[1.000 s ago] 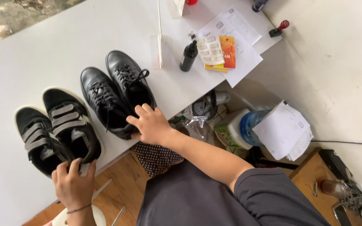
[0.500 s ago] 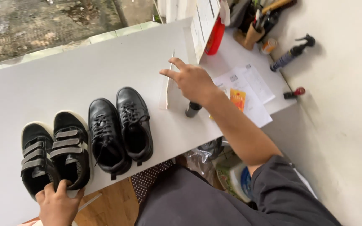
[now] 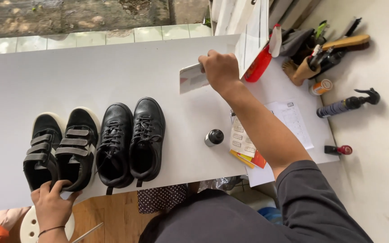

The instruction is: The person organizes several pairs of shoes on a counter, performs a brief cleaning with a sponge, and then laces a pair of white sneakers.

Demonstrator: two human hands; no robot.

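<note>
My right hand [image 3: 220, 68] reaches across the white table [image 3: 91, 72] and grips a flat white card-like piece [image 3: 191, 78] near the far edge, lifted at an angle. My left hand [image 3: 51, 201] rests on the heels of a pair of black shoes with grey straps [image 3: 61, 148] at the near edge. Right beside them stands a pair of black leather lace-up shoes [image 3: 131, 141]. A small dark bottle [image 3: 214, 137] stands upright on the table between the lace-up shoes and my right forearm.
Papers and a small orange booklet [image 3: 253, 158] lie under my right arm. A red container [image 3: 257, 67], a holder of brushes and tools [image 3: 309, 63], a dark spray bottle [image 3: 345, 104] and a small red-capped item [image 3: 338, 150] sit at the right end. A white stool [image 3: 28, 227] stands below.
My right hand left the lace-up shoes, reached to the far side of the table and took hold of the white flat piece. My left hand stayed on the strap shoes.
</note>
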